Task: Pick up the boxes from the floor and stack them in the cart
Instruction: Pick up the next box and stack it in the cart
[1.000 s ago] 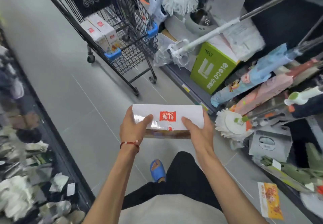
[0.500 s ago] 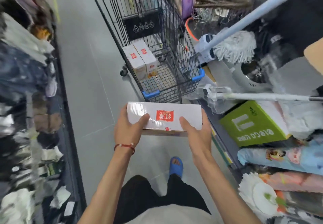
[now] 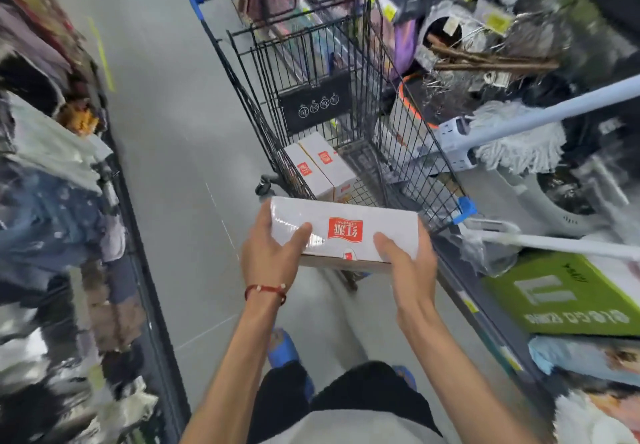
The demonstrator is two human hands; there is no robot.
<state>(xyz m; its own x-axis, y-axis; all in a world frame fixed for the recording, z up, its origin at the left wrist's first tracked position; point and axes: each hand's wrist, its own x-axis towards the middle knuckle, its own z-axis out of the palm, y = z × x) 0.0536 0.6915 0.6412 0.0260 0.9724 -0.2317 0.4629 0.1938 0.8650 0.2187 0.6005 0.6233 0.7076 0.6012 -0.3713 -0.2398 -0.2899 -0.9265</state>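
A white box (image 3: 346,225) with a red label is held at chest height, just in front of the near end of the black wire cart (image 3: 408,138). My left hand (image 3: 270,253) grips its left end, thumb on top. My right hand (image 3: 408,267) grips its right end the same way. Two more white boxes (image 3: 322,169) with red labels lie side by side on the cart's floor, at its left side. The right part of the cart's floor is bare wire.
Mops (image 3: 516,142) with long handles and a green carton (image 3: 568,291) crowd the shelf edge on the right, one handle reaching next to the cart's blue corner (image 3: 465,208). Racks of goods (image 3: 52,166) line the left. A grey floor aisle (image 3: 173,131) runs ahead.
I have walked toward the cart with the box in both hands; the cart has gone from far ahead to directly in front of the box. My grip is unchanged.
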